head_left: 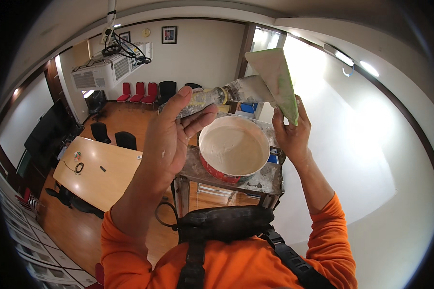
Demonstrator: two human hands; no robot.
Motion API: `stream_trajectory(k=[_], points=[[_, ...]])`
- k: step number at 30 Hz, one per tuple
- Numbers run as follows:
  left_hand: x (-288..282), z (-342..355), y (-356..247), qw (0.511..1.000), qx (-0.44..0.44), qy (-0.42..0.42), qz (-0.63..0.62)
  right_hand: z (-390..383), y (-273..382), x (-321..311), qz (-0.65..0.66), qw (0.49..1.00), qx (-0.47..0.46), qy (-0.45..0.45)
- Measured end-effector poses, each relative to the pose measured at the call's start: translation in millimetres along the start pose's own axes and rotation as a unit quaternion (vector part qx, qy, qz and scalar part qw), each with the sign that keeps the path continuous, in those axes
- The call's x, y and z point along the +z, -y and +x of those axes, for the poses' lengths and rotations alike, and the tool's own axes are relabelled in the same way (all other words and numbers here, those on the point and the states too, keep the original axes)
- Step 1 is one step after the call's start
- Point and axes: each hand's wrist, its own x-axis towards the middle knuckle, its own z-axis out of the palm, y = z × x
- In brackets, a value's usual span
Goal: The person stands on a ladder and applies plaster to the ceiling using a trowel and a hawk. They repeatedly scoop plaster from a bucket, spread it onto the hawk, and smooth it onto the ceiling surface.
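Note:
My left hand (pixel 165 139) is closed around the worn, putty-smeared handle of a putty knife (pixel 250 90), its blade pointing to the right. The end of that blade meets the face of a flat plastic putty spreader (pixel 274 74), pale with putty and green along one edge. My right hand (pixel 292 137) grips the spreader by its lower end, thumb in front; some fingers are hidden behind it. Below and between my hands stands a round red bucket (pixel 216 169) with creamy off-white putty (pixel 236 147) inside.
The bucket rests on a stained stand (pixel 270 179) right before me. A white wall (pixel 342 159) rises close on the right. A projector (pixel 112 67) with dangling cables hangs at upper left. Lower down are a long wooden table (pixel 101 168), black chairs (pixel 125 140) and red chairs (pixel 139 91).

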Motion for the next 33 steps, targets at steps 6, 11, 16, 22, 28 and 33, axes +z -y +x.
stream_trajectory(k=[6,11,16,22,28,33], points=[[3,-9,0,1.0,0.009,-0.018,-0.021,0,1,1,-0.028,0.999,-0.032,0.006],[1,-16,-5,0.999,0.0,-0.03,-0.016,-2,3,-2,-0.033,0.998,-0.03,0.034],[-6,-23,-13,0.999,0.007,-0.042,-0.022,-9,0,-3,-0.037,0.997,-0.028,0.053],[-25,-24,-19,0.996,0.019,-0.053,-0.064,-19,-5,-5,-0.038,0.996,0.032,0.072],[-37,-16,-12,0.995,0.069,-0.064,-0.038,-20,-6,-9,0.18,0.934,0.304,0.042],[-35,-9,5,0.994,0.058,-0.09,-0.033,-11,12,-5,0.287,0.904,0.315,-0.019]])
